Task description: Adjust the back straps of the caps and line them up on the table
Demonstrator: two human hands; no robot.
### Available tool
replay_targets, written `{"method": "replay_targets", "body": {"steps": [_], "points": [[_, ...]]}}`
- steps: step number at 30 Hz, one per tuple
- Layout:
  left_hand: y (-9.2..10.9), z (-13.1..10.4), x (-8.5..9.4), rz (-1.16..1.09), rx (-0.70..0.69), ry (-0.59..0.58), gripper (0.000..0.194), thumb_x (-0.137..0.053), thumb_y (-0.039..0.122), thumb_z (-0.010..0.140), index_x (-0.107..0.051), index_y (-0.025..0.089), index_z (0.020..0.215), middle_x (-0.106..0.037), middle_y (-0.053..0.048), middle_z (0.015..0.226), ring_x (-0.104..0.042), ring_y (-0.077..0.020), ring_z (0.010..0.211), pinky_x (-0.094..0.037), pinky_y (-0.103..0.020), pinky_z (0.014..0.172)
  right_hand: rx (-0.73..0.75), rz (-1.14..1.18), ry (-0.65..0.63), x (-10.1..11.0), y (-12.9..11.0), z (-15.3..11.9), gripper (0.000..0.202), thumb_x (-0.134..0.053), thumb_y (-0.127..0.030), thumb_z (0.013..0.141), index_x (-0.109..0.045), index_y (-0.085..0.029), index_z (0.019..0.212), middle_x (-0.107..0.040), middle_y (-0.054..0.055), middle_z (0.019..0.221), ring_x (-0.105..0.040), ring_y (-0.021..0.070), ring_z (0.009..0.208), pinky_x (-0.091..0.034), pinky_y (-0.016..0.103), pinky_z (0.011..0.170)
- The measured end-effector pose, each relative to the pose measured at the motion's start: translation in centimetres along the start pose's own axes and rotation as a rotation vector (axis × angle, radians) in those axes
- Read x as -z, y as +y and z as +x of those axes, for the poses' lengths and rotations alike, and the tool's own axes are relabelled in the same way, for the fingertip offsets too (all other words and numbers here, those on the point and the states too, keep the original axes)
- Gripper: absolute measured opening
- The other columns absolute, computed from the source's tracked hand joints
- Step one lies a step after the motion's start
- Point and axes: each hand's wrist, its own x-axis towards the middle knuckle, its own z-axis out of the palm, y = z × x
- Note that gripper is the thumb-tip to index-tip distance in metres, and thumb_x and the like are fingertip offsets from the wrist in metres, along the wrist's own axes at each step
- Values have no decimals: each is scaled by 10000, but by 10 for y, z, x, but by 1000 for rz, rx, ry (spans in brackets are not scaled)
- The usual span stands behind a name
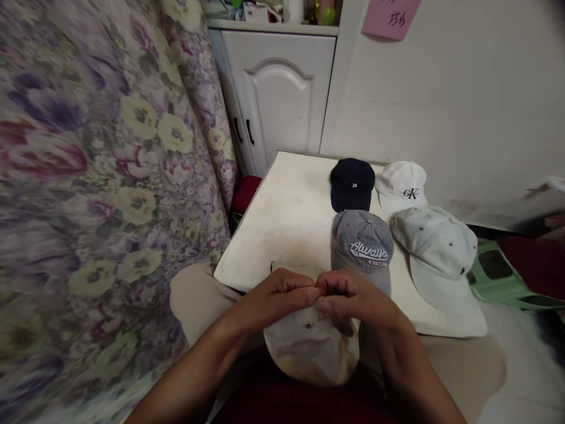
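Note:
A beige baseball cap [313,350] is held over my lap, at the near edge of the white table [282,212]. My left hand [285,291] pinches it from the left, thumb pressed against the curled fingers. From the right, my right hand [346,294] pinches the same cap, its fingertips meeting those of the left. What lies exactly between the fingertips is hidden. Just beyond my right hand lies a grey cap [362,235] with white "Always" lettering. Farther back rest a navy cap [352,184] and a white cap [401,185]; a pale grey cap [435,247] lies to the right.
A floral curtain [132,176] hangs along the left side. Behind the table stand a white cabinet [282,94] and a wall with a pink paper [391,17]. A green plastic stool [494,271] is at the right, and a dark red seat [245,194] at the left.

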Motion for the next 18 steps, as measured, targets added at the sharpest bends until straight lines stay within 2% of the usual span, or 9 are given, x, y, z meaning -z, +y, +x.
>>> {"method": "replay_targets", "body": {"steps": [5,11,16,18], "points": [[-1,-2,3,14,5,33,461,-527,498,922,-395,191,604,-294,55,580,-245,-93,532,-171,-284,491,26,-42,36,4,-3,-2,238,-749,-362,815,-651,-147,784,-609,-34,631,-508,64,519,-384,168,469],[-5,-3,7,97,-8,-6,433,-556,476,920,-442,179,626,-301,59,585,-258,-93,545,-190,-269,500,20,-45,27,6,0,-3,260,-733,-394,839,-655,-147,818,-623,-27,672,-475,58,495,-357,173,444],[-7,-5,9,54,12,-19,395,-579,478,899,-506,167,666,-349,59,587,-284,-91,543,-196,-256,497,83,-86,58,9,0,-3,354,-686,-492,866,-662,-139,853,-571,-36,631,-418,55,476,-302,177,429],[-7,-5,9,42,23,-9,395,-579,476,896,-496,169,662,-336,62,583,-270,-90,538,-181,-260,495,109,-133,69,12,-2,-6,401,-646,-534,884,-667,-134,867,-587,-18,656,-451,69,520,-326,184,459]]}}
